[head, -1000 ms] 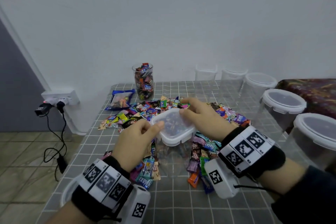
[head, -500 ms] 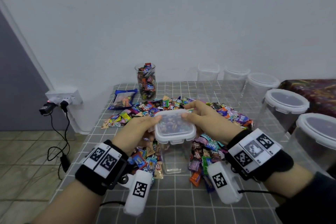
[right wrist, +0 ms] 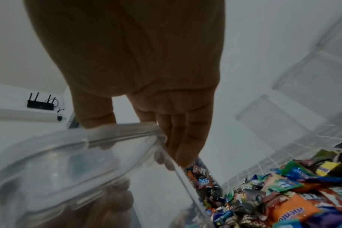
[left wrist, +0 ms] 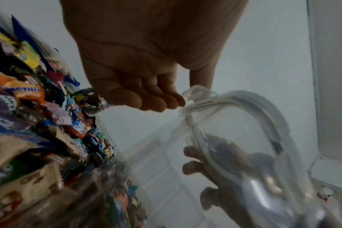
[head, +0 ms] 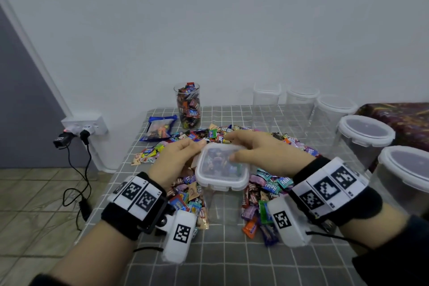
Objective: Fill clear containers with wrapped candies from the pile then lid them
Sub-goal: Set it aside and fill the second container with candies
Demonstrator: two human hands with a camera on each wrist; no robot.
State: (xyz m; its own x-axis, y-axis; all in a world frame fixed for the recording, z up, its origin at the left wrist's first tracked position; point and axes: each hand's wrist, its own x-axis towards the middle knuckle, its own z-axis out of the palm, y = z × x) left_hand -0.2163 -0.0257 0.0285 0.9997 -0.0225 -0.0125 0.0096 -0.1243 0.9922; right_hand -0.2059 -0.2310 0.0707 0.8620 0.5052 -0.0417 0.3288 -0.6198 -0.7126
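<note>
A clear square container (head: 220, 209) stands on the grey checked table (head: 232, 262) in the middle of the candy pile (head: 274, 183). Its white-rimmed lid (head: 221, 182) lies level on top. My left hand (head: 195, 150) pinches the lid's left edge; in the left wrist view its fingers (left wrist: 158, 101) curl at a lid clip (left wrist: 193, 94). My right hand (head: 243, 150) grips the right side, thumb on top and fingers (right wrist: 182, 138) down the rim (right wrist: 117, 134). Coloured wrappers show through the lid; I cannot tell if they lie inside.
A tall clear jar (head: 187, 105) full of candies and a blue bag (head: 159, 127) stand at the back left. Several empty lidded containers (head: 364, 134) line the right side. A wall socket with cables (head: 83, 126) hangs left of the table, over tiled floor.
The lid was tilted above the container a second ago; it has come down level onto the rim. My left hand has slid to the lid's left edge.
</note>
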